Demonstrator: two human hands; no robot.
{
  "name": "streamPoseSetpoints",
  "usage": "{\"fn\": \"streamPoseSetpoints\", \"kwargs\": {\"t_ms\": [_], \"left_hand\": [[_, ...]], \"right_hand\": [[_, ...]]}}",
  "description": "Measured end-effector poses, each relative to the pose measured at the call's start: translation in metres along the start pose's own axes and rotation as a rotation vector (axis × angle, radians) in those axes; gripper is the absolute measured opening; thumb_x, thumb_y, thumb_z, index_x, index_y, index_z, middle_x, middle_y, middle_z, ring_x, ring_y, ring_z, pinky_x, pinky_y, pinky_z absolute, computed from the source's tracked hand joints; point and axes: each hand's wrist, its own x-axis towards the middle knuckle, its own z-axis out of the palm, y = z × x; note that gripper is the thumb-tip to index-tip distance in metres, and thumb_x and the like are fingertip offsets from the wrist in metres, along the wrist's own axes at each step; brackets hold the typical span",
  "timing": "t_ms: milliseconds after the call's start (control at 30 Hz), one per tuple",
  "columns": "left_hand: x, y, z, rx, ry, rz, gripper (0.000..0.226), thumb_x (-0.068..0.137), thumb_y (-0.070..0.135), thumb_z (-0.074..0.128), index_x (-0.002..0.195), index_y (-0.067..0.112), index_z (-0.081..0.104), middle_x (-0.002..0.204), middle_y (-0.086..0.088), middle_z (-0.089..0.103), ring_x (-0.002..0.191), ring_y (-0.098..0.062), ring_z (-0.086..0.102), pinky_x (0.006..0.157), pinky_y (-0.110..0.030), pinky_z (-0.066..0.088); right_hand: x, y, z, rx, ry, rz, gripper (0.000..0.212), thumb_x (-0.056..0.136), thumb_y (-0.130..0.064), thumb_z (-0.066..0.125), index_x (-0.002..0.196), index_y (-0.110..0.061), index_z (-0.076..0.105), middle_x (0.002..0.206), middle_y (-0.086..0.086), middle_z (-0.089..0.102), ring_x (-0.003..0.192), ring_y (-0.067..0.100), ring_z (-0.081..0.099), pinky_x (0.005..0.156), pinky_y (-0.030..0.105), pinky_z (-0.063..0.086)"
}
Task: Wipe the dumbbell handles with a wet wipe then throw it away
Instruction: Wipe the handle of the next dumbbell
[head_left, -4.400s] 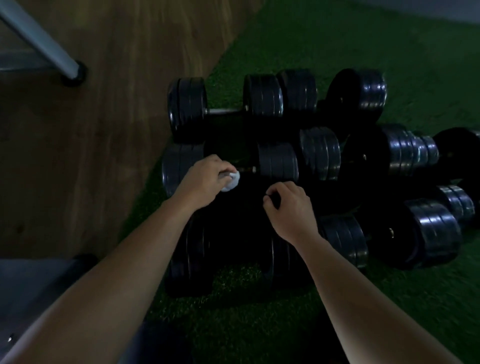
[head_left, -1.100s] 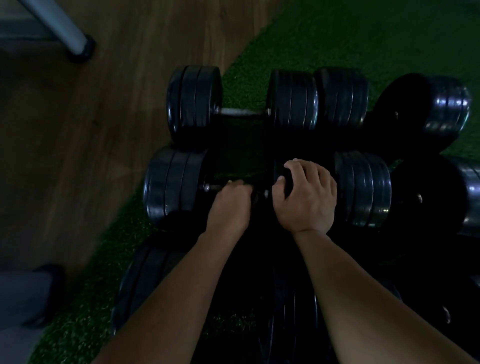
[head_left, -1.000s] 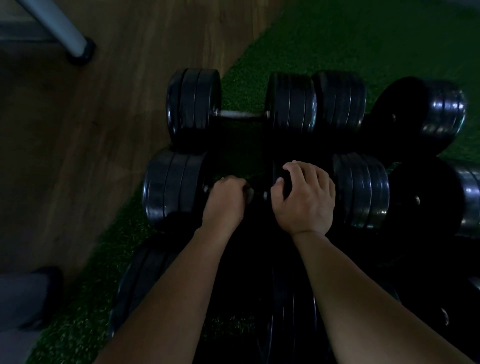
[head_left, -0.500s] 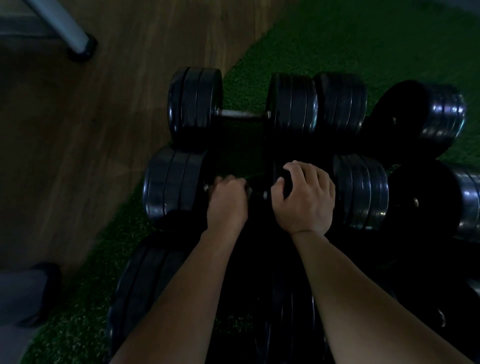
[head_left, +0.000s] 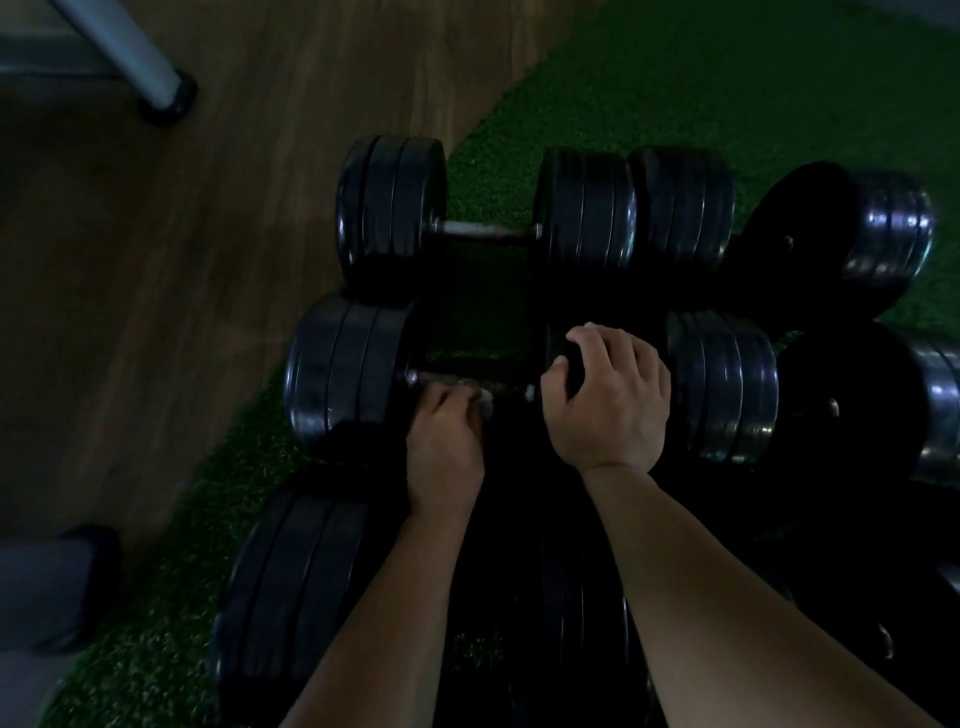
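1. Plate stack, black, round, rubber-coated (head_left: 291, 587): nearest item, stood on edge below the forearms; not handled.
2. Left hand (head_left: 444, 447): fingers curled, small white damp wipe (head_left: 485, 408) pinched and pressed against the bar just beyond. The wipe is judged light, limp and easily bunched, so it is best kept wadded under the fingertips.
3. Right hand (head_left: 608, 400): closed over the right-hand plates of the middle black dumbbell (head_left: 343, 374), which is steadied by it.
4. Handle, grey textured metal bar (head_left: 441, 378): set between the middle dumbbell's two plate stacks, partly hidden by the left fingers. It is judged rigid and rough to the touch. The dumbbell is judged heavy and liable to roll, so bracing at the plates is advised.
5. Far black dumbbell (head_left: 582, 208): bare metal bar exposed, untouched.
6. Green artificial turf (head_left: 727, 78): coarse pile, laid under the weights; brown wood-grain floor (head_left: 156, 260) adjoins at left.
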Motion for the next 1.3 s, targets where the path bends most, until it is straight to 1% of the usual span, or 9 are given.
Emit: {"fn": "streamPoseSetpoints", "kwargs": {"t_ms": [67,267,433,567,700,900,1000,1100,1300], "left_hand": [[-0.002,-0.006,-0.002,-0.039,0.097,-0.107,0.018,0.09,0.007,0.064,0.105,0.01,0.074,0.109,-0.008,0.064,0.093,-0.029,0.065,0.081,-0.031,0.051],[-0.011,-0.006,0.009,-0.122,0.063,-0.073,0.013,0.088,0.008,0.068,0.1,0.009,0.072,0.099,-0.008,0.067,0.088,-0.026,0.066,0.078,-0.031,0.051],[-0.011,-0.003,0.017,-0.821,0.224,-0.887,0.008,0.089,0.01,0.07,0.096,0.01,0.065,0.091,-0.011,0.069,0.085,-0.025,0.067,0.076,-0.035,0.054],[-0.002,0.005,0.014,-1.421,0.335,-1.151,0.009,0.09,0.004,0.067,0.095,0.009,0.061,0.087,-0.008,0.066,0.076,-0.016,0.064,0.07,-0.025,0.056],[0.013,0.012,0.013,-1.556,0.4,-1.191,0.01,0.09,0.008,0.068,0.098,0.008,0.061,0.093,-0.009,0.065,0.082,-0.019,0.063,0.072,-0.025,0.056],[-0.003,0.012,0.027,-1.35,0.259,-1.079,0.015,0.09,0.005,0.067,0.103,0.002,0.06,0.077,-0.008,0.064,0.063,-0.015,0.059,0.052,-0.019,0.052],[0.007,0.006,0.019,-1.518,0.369,-1.17,0.007,0.09,0.006,0.068,0.094,0.008,0.062,0.082,-0.006,0.065,0.068,-0.013,0.061,0.06,-0.02,0.055],[0.013,0.007,0.018,-1.617,0.418,-1.175,0.017,0.091,0.009,0.068,0.107,0.006,0.064,0.084,-0.005,0.065,0.068,-0.012,0.062,0.054,-0.018,0.055],[0.002,0.004,0.03,-1.476,0.184,-1.149,0.023,0.089,0.003,0.068,0.111,0.001,0.062,0.078,-0.008,0.065,0.048,-0.01,0.059,0.044,-0.019,0.049]], "right_hand": [[0.0,0.0,0.0,0.004,0.009,-0.003,0.037,0.089,-0.04,0.047,0.117,-0.022,0.065,0.124,0.0,0.064,0.118,0.026,0.052,0.103,0.045,0.041],[0.0,-0.001,0.0,0.008,0.023,-0.008,0.038,0.089,-0.039,0.047,0.116,-0.021,0.065,0.123,-0.001,0.064,0.118,0.026,0.053,0.102,0.045,0.042],[0.0,-0.001,0.0,0.006,0.035,-0.01,0.037,0.089,-0.038,0.048,0.115,-0.02,0.065,0.123,0.0,0.065,0.118,0.027,0.054,0.102,0.045,0.042],[-0.001,-0.001,0.001,0.006,0.034,-0.01,0.038,0.089,-0.039,0.047,0.115,-0.021,0.066,0.123,0.0,0.064,0.118,0.027,0.054,0.102,0.046,0.042],[0.0,-0.001,0.002,0.006,0.026,-0.014,0.038,0.089,-0.04,0.047,0.116,-0.021,0.065,0.124,0.0,0.064,0.119,0.028,0.053,0.102,0.047,0.041],[0.001,-0.001,0.002,0.007,0.025,-0.01,0.038,0.089,-0.039,0.047,0.117,-0.021,0.065,0.124,0.0,0.064,0.119,0.027,0.052,0.102,0.046,0.041],[0.001,-0.001,0.002,0.016,0.018,-0.006,0.038,0.089,-0.04,0.046,0.117,-0.021,0.064,0.125,0.0,0.063,0.12,0.027,0.052,0.103,0.045,0.04],[0.001,-0.001,0.002,0.015,0.019,-0.006,0.038,0.09,-0.04,0.046,0.117,-0.021,0.064,0.124,0.0,0.063,0.119,0.026,0.052,0.104,0.045,0.04],[0.001,-0.002,0.001,0.006,0.026,-0.002,0.037,0.089,-0.039,0.047,0.116,-0.021,0.065,0.124,-0.001,0.064,0.118,0.025,0.051,0.103,0.043,0.039]]}}
